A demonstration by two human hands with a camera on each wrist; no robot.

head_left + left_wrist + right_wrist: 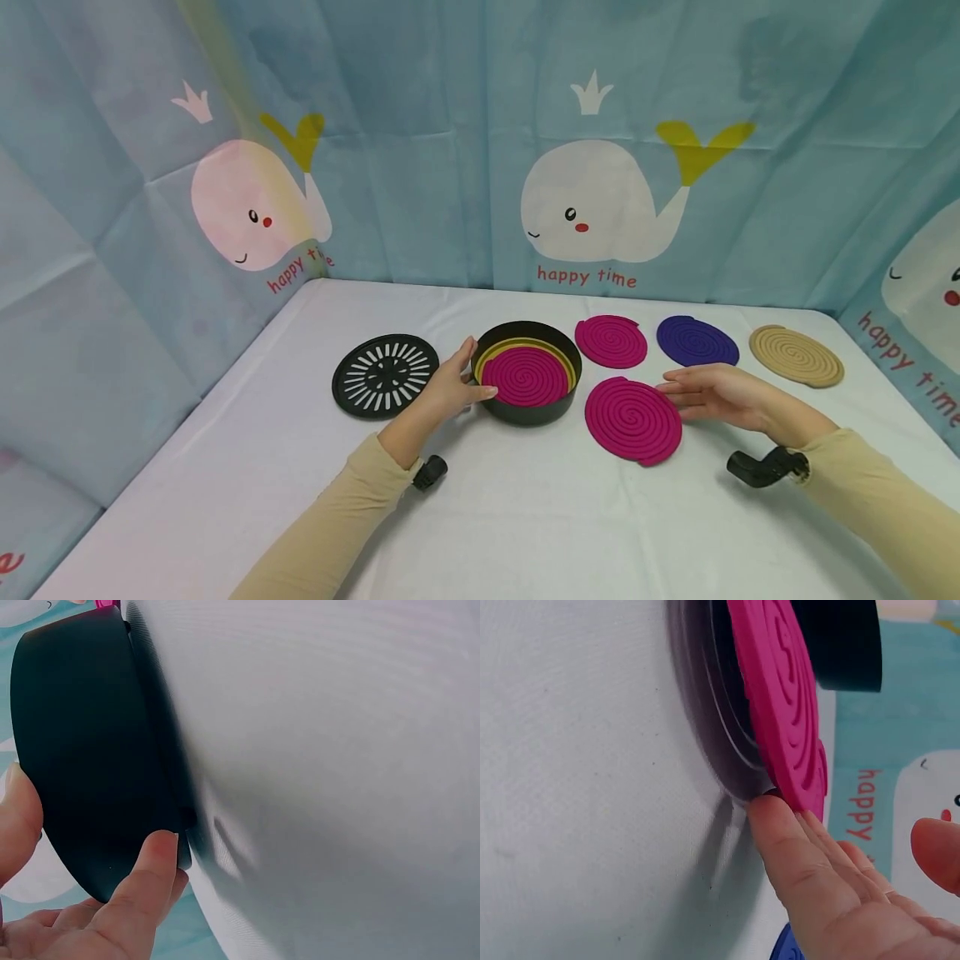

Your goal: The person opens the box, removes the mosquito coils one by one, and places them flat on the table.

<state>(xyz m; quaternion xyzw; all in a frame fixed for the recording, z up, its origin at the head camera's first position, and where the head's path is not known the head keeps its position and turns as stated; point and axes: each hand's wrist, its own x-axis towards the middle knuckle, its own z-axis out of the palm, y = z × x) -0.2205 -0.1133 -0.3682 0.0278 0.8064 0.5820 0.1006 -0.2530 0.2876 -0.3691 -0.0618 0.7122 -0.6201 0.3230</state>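
Note:
My left hand [450, 383] rests against the left side of a black round pan [528, 414], its thumb and fingers apart on the outer wall. Inside the pan sits a magenta spiral coaster [523, 379] with a yellow ring [551, 346] around it. To the right of the pan, a second magenta spiral coaster [633, 421] has its right edge at the fingertips of my right hand [716, 396]. Those fingers are straight, and the thumb [937, 853] stands away from the coaster. Beneath this coaster is a dark shadowed edge; whether the coaster is raised is unclear.
A slotted black disc [386, 377] lies left of the pan. Along the back right are another magenta coaster [611, 342], a blue-purple coaster [697, 340] and a tan coaster [797, 356]. A whale-print curtain [420, 167] borders the white table [525, 517].

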